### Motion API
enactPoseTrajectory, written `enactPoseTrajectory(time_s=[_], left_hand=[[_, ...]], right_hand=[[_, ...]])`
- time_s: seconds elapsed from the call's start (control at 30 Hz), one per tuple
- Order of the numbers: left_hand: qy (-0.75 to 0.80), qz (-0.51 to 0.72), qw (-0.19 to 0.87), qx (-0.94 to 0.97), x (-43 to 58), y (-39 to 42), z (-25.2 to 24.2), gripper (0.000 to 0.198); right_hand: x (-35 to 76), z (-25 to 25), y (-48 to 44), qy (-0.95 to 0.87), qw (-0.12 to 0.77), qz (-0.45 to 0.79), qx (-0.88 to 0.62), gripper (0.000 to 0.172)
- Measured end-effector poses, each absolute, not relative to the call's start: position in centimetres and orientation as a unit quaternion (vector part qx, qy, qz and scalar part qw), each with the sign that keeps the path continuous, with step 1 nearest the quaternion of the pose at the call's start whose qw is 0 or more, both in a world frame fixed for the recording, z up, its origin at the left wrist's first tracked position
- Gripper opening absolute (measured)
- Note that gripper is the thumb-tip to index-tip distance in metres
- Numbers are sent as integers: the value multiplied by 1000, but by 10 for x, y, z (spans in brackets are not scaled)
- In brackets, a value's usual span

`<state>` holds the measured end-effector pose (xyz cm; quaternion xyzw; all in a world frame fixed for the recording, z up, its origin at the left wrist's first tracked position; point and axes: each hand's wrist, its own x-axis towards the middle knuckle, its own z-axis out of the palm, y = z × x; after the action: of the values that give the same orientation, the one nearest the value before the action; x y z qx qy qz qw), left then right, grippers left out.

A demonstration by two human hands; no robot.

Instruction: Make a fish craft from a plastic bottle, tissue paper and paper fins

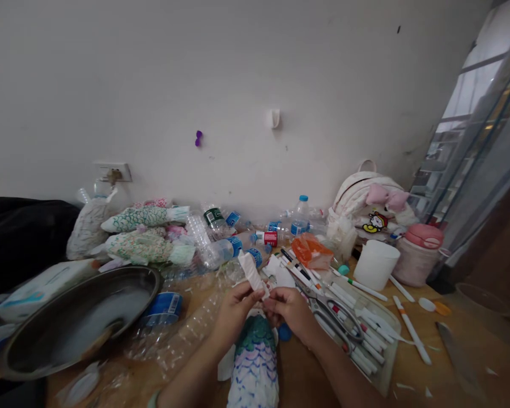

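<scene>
My left hand (237, 309) and my right hand (289, 310) meet at the middle of the table, fingers pinched together. Between them is a white folded strip of paper (251, 271), its free end pointing up and left. Right below my hands lies a fish-shaped craft (255, 362) with painted scales, green near my hands and purple-blue lower down. Its top end is partly hidden behind my fingers. A blue bottle cap (284, 332) sits beside it, under my right wrist. Grey-handled scissors (329, 317) lie right of my right hand.
A dark basin (15, 354) with whitish liquid stands at left, near plastic bottles (170, 309). More painted fish (142, 218) are piled behind it. Right are markers (412, 331) in and around a tray (391, 368), a white cup (376, 263), a pink jar (416, 260), a backpack (357, 192) and a knife (453, 348).
</scene>
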<state>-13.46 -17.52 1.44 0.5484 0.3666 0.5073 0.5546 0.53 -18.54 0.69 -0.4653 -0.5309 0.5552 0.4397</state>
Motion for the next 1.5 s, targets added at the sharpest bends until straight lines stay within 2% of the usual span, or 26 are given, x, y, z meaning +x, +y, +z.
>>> enactPoseTrajectory(time_s=[0.17, 0.37, 0.5, 0.6, 0.73, 0.93, 1.17, 1.27, 1.37, 1.5], left_hand=[[289, 465, 696, 464, -134, -181, 27, 33], [250, 468, 741, 413, -135, -182, 22, 34], [280, 484, 722, 408, -131, -185, 26, 35], [305, 489, 691, 437, -129, -186, 28, 31], [305, 476, 678, 469, -131, -185, 28, 23], [369, 483, 635, 477, -133, -182, 27, 24], [380, 431, 571, 587, -136, -179, 14, 27], [398, 422, 510, 635, -137, -179, 20, 30], [439, 432, 448, 648, -136, -178, 25, 28], [436, 487, 443, 614, -137, -173, 19, 31]], right_hand=[[4, 11, -189, -466, 432, 659, -402, 28], [5, 8, -189, -377, 366, 814, -248, 32], [5, 1, -188, -378, 317, 841, -222, 26], [5, 2, -188, -409, 333, 800, -286, 27], [5, 11, -191, -501, 392, 660, -399, 31], [2, 21, -191, -489, 550, 506, -451, 32], [3, 18, -190, -531, 545, 478, -438, 28], [1, 15, -190, -518, 557, 478, -439, 28], [-1, 13, -189, -503, 563, 486, -441, 31], [-3, 14, -190, -492, 566, 494, -440, 36]])
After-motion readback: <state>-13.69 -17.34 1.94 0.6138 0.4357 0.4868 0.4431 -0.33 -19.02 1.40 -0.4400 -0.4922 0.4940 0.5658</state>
